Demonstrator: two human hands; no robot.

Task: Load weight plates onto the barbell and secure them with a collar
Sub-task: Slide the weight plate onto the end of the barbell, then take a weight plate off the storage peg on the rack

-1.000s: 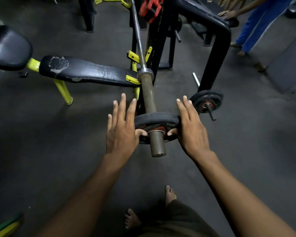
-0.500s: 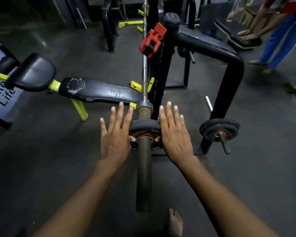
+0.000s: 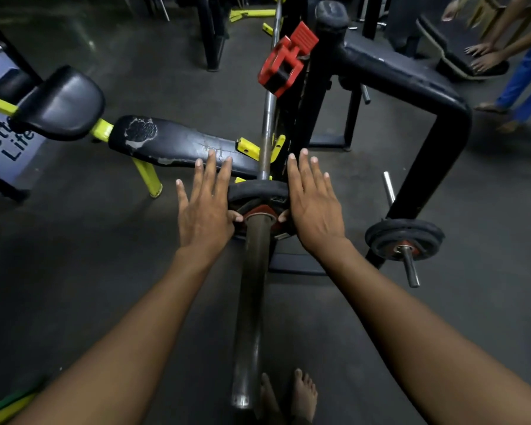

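Observation:
A small black weight plate (image 3: 258,193) with a red hub sits on the barbell sleeve (image 3: 252,302), far up the sleeve by the bar's collar stop. My left hand (image 3: 204,207) presses flat against the plate's left side, fingers straight, thumb on its face. My right hand (image 3: 314,204) presses the right side the same way. The thin bar (image 3: 269,118) runs on into the rack. A red clamp collar (image 3: 284,64) sits up by the rack's upright, apart from both hands.
A black bench (image 3: 178,145) on yellow legs lies at the left. A black plate-storage frame (image 3: 411,87) stands on the right with several plates (image 3: 405,239) on a peg. Another person in blue trousers (image 3: 524,78) stands at the far right. My bare feet (image 3: 301,397) are under the sleeve's end.
The plate has slid from near the sleeve's tip up the sleeve to the inner stop, both hands pushing along with it. More bare sleeve now shows behind the plate.

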